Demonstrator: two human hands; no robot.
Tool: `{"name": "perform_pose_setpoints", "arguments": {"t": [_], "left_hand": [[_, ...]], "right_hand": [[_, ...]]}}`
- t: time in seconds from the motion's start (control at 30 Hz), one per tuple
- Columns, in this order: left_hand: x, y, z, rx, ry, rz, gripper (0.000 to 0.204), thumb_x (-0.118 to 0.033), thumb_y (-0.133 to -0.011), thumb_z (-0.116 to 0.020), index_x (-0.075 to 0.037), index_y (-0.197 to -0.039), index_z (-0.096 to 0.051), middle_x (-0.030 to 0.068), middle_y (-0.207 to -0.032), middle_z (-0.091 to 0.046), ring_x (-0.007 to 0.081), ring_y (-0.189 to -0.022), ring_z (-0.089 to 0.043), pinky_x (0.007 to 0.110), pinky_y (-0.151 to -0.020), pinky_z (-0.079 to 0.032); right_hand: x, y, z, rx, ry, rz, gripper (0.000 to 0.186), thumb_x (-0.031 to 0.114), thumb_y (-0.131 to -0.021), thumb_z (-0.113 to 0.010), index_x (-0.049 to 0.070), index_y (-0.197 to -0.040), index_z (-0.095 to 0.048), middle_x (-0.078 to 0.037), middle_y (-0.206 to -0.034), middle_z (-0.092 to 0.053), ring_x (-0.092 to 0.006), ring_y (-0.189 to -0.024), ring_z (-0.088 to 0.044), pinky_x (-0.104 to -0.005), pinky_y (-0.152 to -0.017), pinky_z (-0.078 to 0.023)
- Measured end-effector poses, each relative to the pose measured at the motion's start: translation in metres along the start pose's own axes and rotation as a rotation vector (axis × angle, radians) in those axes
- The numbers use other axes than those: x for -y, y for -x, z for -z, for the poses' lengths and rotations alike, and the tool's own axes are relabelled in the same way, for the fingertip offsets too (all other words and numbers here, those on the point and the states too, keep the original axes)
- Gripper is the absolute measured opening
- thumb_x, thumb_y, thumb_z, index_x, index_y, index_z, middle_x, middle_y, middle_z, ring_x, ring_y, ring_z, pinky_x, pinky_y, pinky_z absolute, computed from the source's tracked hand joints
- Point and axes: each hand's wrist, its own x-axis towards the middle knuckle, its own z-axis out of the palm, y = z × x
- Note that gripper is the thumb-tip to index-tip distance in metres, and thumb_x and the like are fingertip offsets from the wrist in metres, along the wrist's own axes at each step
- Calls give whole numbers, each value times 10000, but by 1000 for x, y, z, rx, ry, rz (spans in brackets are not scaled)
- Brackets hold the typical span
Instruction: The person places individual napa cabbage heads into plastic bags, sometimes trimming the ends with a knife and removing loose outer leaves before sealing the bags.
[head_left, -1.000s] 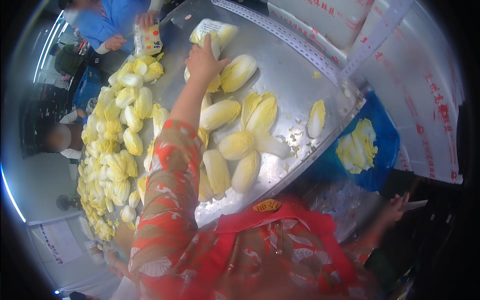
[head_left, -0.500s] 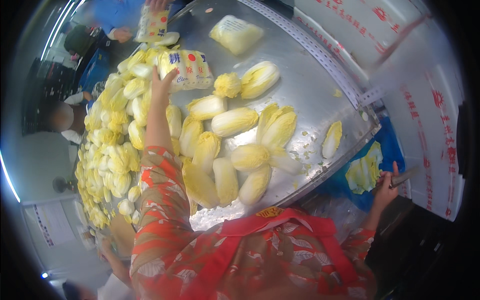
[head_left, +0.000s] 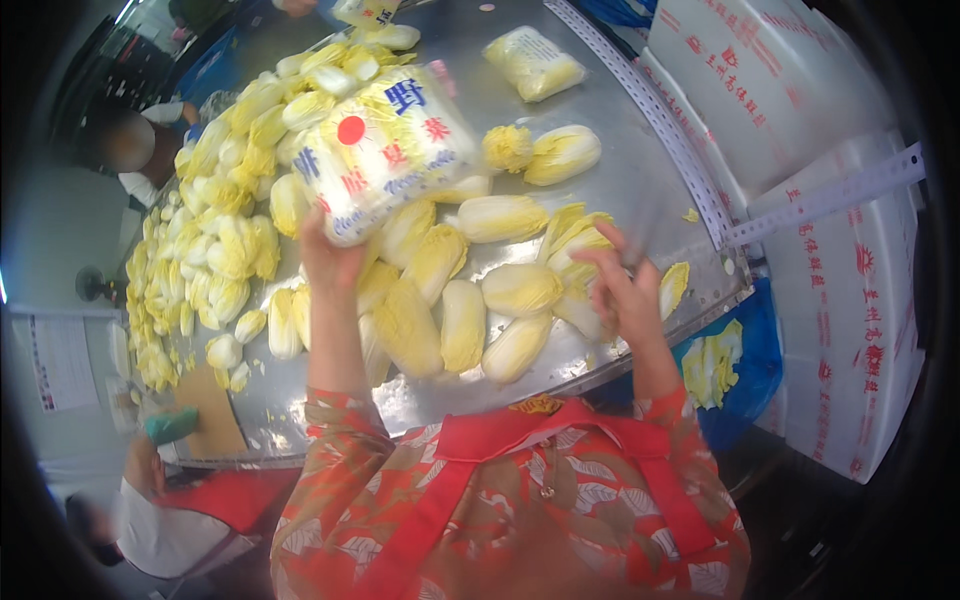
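Observation:
My left hand (head_left: 333,262) is closed on the lower corner of a clear printed bag (head_left: 385,150) with pale yellow cabbage inside, lifting it over the table's left half. Out to the right, my right hand (head_left: 628,292) is raised above the table's near edge. Its fingers are partly curled around a knife (head_left: 654,236), which is smeared by motion and hard to make out. Trimmed napa cabbages (head_left: 525,288) lie loose between and beyond my hands. A single cabbage leaf (head_left: 675,287) rests beside my right hand.
A heap of napa cabbages (head_left: 215,240) covers the metal table's left side. Another filled bag (head_left: 535,62) lies at the back. White printed boxes (head_left: 840,330) stand at right, near a blue-lined bin (head_left: 765,345) with leaves in it. A co-worker (head_left: 180,510) is at lower left.
The bag has come up and nearer, now in my left hand's grasp. My right hand has swung from over the blue-lined bin to above the table, and the leaves it was beside lie in the bin.

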Motion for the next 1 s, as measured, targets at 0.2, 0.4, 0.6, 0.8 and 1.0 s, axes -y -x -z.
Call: {"name": "perform_pose_setpoints", "arguments": {"t": [0.2,0.4,0.6,0.8,1.0], "left_hand": [[34,69,-12,224,-136,71,629,-265,-820,-607,-45,-1358,-367,101,-1304,-512,246,-1187,-509,408,-1021,-398],[40,77,-26,-40,-406,90,556,-374,-840,-631,16,-1212,-493,110,-1163,-584,196,-1046,-574,362,-918,-467],[23,76,-53,28,-511,-128,543,-241,-756,-734,-24,-1179,-473,78,-1042,-589,153,-926,-586,310,-816,-494],[23,84,-80,-35,-575,-275,546,-186,-729,-763,-24,-1165,-477,81,-1024,-595,152,-869,-596,299,-773,-497],[16,85,-88,-28,-583,-412,561,-190,-735,-758,-19,-1183,-467,84,-1040,-589,150,-901,-583,301,-799,-486]], "right_hand": [[10,-11,-71,187,-368,-30,572,154,-838,-639,-6,-1334,-404,-34,-822,-604,-53,-475,-472,-193,-371,-362],[4,10,-57,179,0,167,629,142,-804,-668,27,-1350,-379,5,-770,-561,-36,-531,-477,-183,-458,-389],[27,22,-23,57,542,206,335,192,-833,-607,-7,-1100,-570,-68,-702,-586,-119,-585,-538,-280,-542,-424],[46,38,-64,149,800,450,248,215,-883,-539,-25,-940,-568,-215,-734,-612,-375,-691,-594,-424,-620,-455],[60,42,-84,140,859,522,265,230,-903,-517,-33,-912,-545,-255,-795,-619,-431,-782,-594,-494,-681,-457]]}}
